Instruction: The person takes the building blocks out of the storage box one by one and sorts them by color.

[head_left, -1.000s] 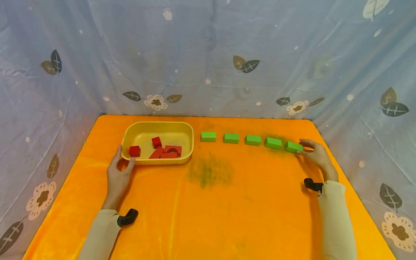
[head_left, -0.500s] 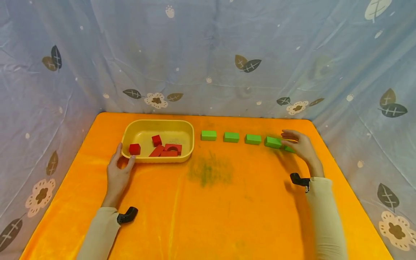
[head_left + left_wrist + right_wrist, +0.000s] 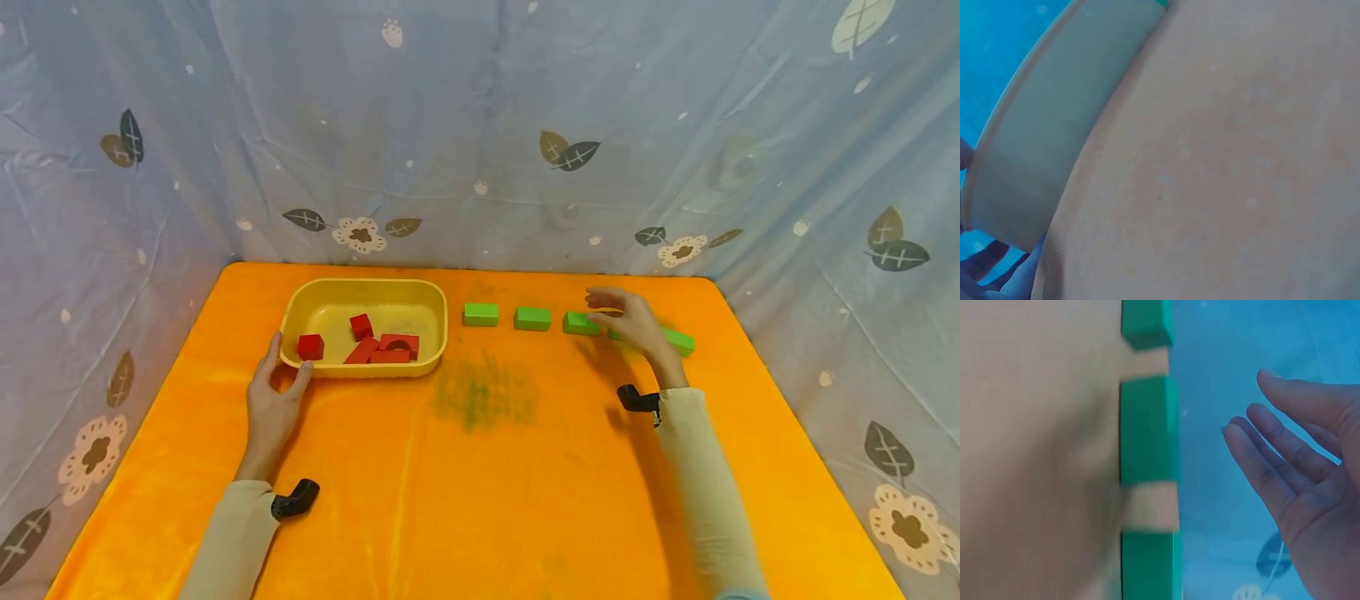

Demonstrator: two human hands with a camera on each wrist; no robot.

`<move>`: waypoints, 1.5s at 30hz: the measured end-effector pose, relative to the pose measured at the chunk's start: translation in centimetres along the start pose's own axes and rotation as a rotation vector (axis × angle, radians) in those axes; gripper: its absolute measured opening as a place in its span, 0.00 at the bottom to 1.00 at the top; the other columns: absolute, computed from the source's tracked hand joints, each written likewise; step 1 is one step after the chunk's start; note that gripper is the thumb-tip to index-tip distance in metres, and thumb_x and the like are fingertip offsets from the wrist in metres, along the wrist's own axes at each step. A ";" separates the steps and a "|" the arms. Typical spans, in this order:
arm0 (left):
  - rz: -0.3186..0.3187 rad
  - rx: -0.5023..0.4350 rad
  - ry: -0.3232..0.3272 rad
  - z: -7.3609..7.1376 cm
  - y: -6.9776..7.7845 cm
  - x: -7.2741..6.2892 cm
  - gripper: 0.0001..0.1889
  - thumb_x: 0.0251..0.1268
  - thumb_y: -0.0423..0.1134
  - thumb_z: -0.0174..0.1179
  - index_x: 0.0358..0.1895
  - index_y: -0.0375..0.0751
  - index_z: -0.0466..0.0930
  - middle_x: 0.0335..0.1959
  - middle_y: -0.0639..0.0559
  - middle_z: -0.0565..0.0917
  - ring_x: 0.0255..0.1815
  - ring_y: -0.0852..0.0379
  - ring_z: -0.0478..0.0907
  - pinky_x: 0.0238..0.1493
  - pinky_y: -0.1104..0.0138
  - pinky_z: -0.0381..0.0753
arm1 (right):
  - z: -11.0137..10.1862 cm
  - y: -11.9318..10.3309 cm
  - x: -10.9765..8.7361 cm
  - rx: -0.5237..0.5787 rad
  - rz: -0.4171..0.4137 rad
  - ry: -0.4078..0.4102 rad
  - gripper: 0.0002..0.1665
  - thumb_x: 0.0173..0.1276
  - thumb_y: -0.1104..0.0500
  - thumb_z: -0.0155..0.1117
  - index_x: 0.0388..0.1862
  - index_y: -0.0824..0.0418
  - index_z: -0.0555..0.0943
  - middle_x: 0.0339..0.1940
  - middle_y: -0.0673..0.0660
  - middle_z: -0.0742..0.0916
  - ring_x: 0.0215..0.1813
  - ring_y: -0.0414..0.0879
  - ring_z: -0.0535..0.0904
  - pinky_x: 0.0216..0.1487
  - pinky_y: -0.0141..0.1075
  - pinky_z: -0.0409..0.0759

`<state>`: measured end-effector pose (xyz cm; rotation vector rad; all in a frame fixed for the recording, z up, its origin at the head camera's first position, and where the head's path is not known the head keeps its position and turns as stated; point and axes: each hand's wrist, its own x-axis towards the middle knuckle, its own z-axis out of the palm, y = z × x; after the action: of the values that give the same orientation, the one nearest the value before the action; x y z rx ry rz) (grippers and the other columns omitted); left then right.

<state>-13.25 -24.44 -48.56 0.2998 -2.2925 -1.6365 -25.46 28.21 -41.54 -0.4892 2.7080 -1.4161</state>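
My left hand [image 3: 272,417] holds the near left corner of a yellow plastic tray [image 3: 378,372], thumb at the front wall and fingers along the left side. Inside lie red toy blocks: a cube [image 3: 311,347] near that corner, another cube [image 3: 361,327], an arch block [image 3: 411,342] and flatter pieces beside it. Right of the tray, several green rectangular blocks [image 3: 532,318] stand spaced in a row. Above the right part of this row hovers my right hand [image 3: 636,323], fingers loosely extended and nothing held. It partly covers one green block [image 3: 615,335]; the rightmost block [image 3: 681,342] shows behind the wrist.
An orange cloth [image 3: 525,500] covers the table, with a dark smudge [image 3: 480,400] in its middle. Blue patterned curtains [image 3: 450,125] enclose the back and both sides. Each wrist carries a small black camera [image 3: 296,500].
My right hand has left the rightmost green block and moved left above the row. The blocks keep their places. My left hand stays at the tray corner.
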 end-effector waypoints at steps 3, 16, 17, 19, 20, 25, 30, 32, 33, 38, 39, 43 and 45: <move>-0.007 -0.009 0.002 0.0 0.0 -0.1 0.36 0.71 0.46 0.58 0.78 0.55 0.52 0.77 0.51 0.57 0.77 0.54 0.51 0.77 0.58 0.49 | 1.2 -2.3 0.4 0.017 -0.019 -0.026 0.28 0.69 0.69 0.61 0.67 0.71 0.71 0.61 0.73 0.78 0.61 0.67 0.75 0.59 0.44 0.78; 0.016 -0.005 0.019 0.0 0.0 0.1 0.37 0.70 0.42 0.61 0.78 0.53 0.54 0.76 0.49 0.59 0.77 0.52 0.53 0.76 0.58 0.51 | 7.9 -5.4 3.6 0.083 -0.124 -0.134 0.29 0.67 0.66 0.65 0.68 0.61 0.73 0.65 0.63 0.78 0.62 0.58 0.76 0.60 0.46 0.78; 0.020 -0.006 0.022 -0.1 0.1 0.2 0.37 0.69 0.41 0.61 0.78 0.53 0.54 0.76 0.49 0.59 0.77 0.51 0.53 0.76 0.58 0.51 | 8.4 -6.0 3.8 0.089 -0.136 -0.150 0.30 0.67 0.66 0.66 0.68 0.61 0.73 0.65 0.63 0.77 0.62 0.58 0.76 0.59 0.46 0.78; 0.025 -0.010 0.026 -0.2 0.1 0.2 0.36 0.69 0.40 0.61 0.77 0.53 0.55 0.76 0.48 0.59 0.77 0.51 0.54 0.76 0.58 0.51 | 9.6 -7.0 4.2 0.078 -0.162 -0.175 0.30 0.67 0.66 0.67 0.68 0.60 0.74 0.66 0.61 0.78 0.61 0.58 0.77 0.58 0.45 0.79; 0.029 -0.011 0.029 -0.2 0.1 0.2 0.36 0.69 0.39 0.61 0.77 0.53 0.55 0.76 0.48 0.59 0.77 0.50 0.54 0.76 0.58 0.51 | 10.2 -7.6 4.4 0.076 -0.179 -0.188 0.30 0.66 0.65 0.67 0.68 0.60 0.74 0.66 0.62 0.77 0.60 0.58 0.77 0.58 0.45 0.79; 0.035 0.007 0.027 -0.2 0.1 0.4 0.36 0.69 0.41 0.61 0.77 0.54 0.55 0.76 0.49 0.59 0.77 0.52 0.53 0.76 0.58 0.51 | 13.4 -10.2 5.4 0.055 -0.266 -0.242 0.31 0.65 0.66 0.67 0.67 0.62 0.74 0.66 0.61 0.77 0.58 0.57 0.79 0.57 0.45 0.80; 0.034 0.027 0.019 0.0 -0.1 0.3 0.36 0.69 0.41 0.62 0.77 0.54 0.56 0.76 0.49 0.59 0.77 0.52 0.53 0.76 0.58 0.51 | 16.7 -12.5 6.0 0.027 -0.318 -0.327 0.32 0.65 0.69 0.67 0.68 0.65 0.73 0.65 0.62 0.77 0.58 0.55 0.79 0.57 0.43 0.81; 0.032 0.022 0.023 0.0 -0.1 0.2 0.37 0.69 0.41 0.62 0.77 0.54 0.56 0.76 0.49 0.60 0.77 0.52 0.53 0.76 0.57 0.51 | 18.0 -13.2 6.4 -0.011 -0.316 -0.372 0.32 0.65 0.69 0.67 0.68 0.66 0.72 0.66 0.62 0.76 0.59 0.56 0.79 0.56 0.42 0.81; 0.033 0.015 0.023 0.0 -0.1 0.2 0.37 0.69 0.41 0.62 0.77 0.54 0.56 0.76 0.49 0.60 0.77 0.51 0.53 0.76 0.57 0.52 | 18.5 -13.5 6.6 -0.044 -0.313 -0.391 0.32 0.65 0.69 0.66 0.68 0.66 0.71 0.66 0.62 0.76 0.60 0.56 0.78 0.56 0.42 0.81; 0.028 -0.013 0.011 0.1 -0.1 0.1 0.37 0.69 0.42 0.62 0.77 0.55 0.55 0.76 0.49 0.59 0.77 0.52 0.52 0.76 0.56 0.52 | 20.6 -14.5 7.3 -0.289 -0.283 -0.443 0.33 0.64 0.68 0.69 0.68 0.65 0.72 0.66 0.59 0.77 0.58 0.54 0.79 0.54 0.40 0.82; 0.030 -0.012 0.012 0.2 -0.2 0.0 0.37 0.69 0.42 0.62 0.77 0.55 0.55 0.76 0.49 0.59 0.77 0.52 0.52 0.76 0.56 0.52 | 20.9 -14.6 7.4 -0.329 -0.277 -0.454 0.33 0.63 0.68 0.69 0.68 0.65 0.72 0.66 0.59 0.77 0.58 0.53 0.79 0.54 0.39 0.81; 0.046 -0.005 0.025 0.2 -0.4 0.2 0.36 0.68 0.42 0.62 0.77 0.53 0.57 0.75 0.48 0.61 0.76 0.51 0.54 0.76 0.56 0.52 | 22.0 -14.6 7.8 -0.454 -0.256 -0.488 0.33 0.62 0.66 0.71 0.67 0.63 0.74 0.63 0.58 0.80 0.58 0.51 0.79 0.59 0.38 0.78; 0.043 -0.002 0.030 0.2 -0.4 0.3 0.36 0.69 0.43 0.62 0.77 0.53 0.57 0.75 0.48 0.61 0.76 0.51 0.54 0.76 0.56 0.52 | 22.5 -14.5 8.0 -0.511 -0.251 -0.497 0.32 0.63 0.65 0.71 0.67 0.61 0.75 0.61 0.57 0.81 0.56 0.50 0.78 0.59 0.37 0.78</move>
<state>-13.57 -24.50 -49.00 0.2707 -2.2588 -1.6026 -25.21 0.22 -42.06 -1.0722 2.6085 -0.4952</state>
